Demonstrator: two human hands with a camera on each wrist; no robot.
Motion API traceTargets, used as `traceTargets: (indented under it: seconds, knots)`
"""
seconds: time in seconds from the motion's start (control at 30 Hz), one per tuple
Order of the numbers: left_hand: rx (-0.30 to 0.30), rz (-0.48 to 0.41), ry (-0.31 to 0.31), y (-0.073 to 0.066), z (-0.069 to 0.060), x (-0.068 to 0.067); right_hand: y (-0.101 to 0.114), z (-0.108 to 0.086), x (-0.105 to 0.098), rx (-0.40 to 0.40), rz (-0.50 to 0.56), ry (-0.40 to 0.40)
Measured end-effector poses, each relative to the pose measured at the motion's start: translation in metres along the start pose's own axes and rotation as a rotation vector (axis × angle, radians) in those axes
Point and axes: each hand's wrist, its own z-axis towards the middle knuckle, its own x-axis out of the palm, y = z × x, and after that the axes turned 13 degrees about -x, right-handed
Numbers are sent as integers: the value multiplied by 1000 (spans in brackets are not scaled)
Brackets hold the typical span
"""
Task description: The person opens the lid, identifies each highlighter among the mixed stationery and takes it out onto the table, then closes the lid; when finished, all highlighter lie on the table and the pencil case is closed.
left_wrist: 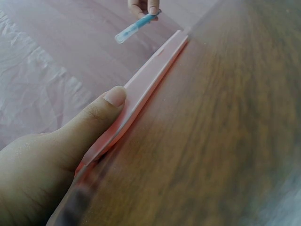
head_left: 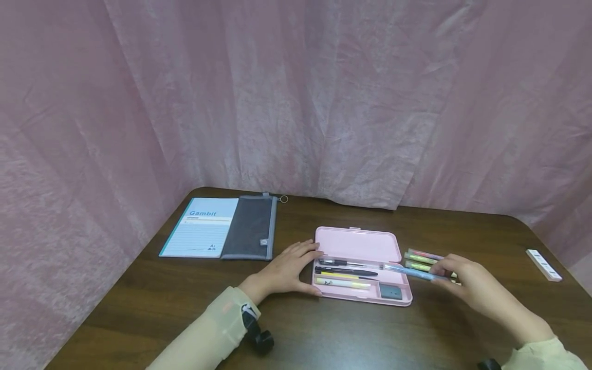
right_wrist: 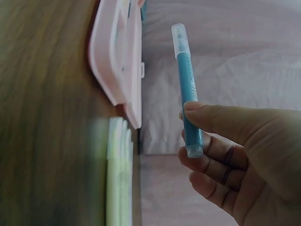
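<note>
A pink pencil case [head_left: 358, 245] lies with its lid raised on the table. Inside are a black-gripped pen [head_left: 339, 262], a black pen [head_left: 347, 271], a pale yellow highlighter [head_left: 342, 283] and a dark grey eraser [head_left: 390, 292]. My left hand [head_left: 287, 272] grips the case's left end, its thumb against the front wall. Over the case's right side, my right hand [head_left: 472, 282] pinches a capped blue highlighter [right_wrist: 188, 84] between thumb and fingers; its clear cap points left. Several other highlighters [right_wrist: 120, 174] lie beside the case, partly hidden by the right hand in the head view.
A light blue notebook [head_left: 208, 231] and a dark mesh zip pouch [head_left: 250, 226] lie at the left back of the brown wooden table [head_left: 351, 339]. Near its right edge is a small white rectangular item [head_left: 544, 265]. A pink curtain [head_left: 296, 103] hangs behind.
</note>
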Motion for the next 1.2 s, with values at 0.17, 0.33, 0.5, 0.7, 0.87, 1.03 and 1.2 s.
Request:
traceTargets:
  seconds: [0.17, 0.33, 0.5, 0.7, 0.87, 1.03, 1.2]
  knots:
    - [-5, -3, 11, -1, 1, 0, -4, -11, 1, 26, -15, -11]
    - [-8, -4, 15, -1, 1, -1, -10, -20, 2, 68, -39, -1]
    - [-1, -3, 11, -1, 0, -1, -17, -29, 7, 52, -66, -24]
    - [7, 0, 4, -1, 0, -2, -25, -39, 10, 56, -70, -30]
    - [11, 2, -3, -1, 0, -2, -30, -44, 11, 70, -98, -19]
    - [16, 0, -8, -1, -1, -1, -36, -50, 13, 97, -114, 6]
    - [15, -2, -8, -1, -1, -1, -41, -53, 16, 105, -116, 23]
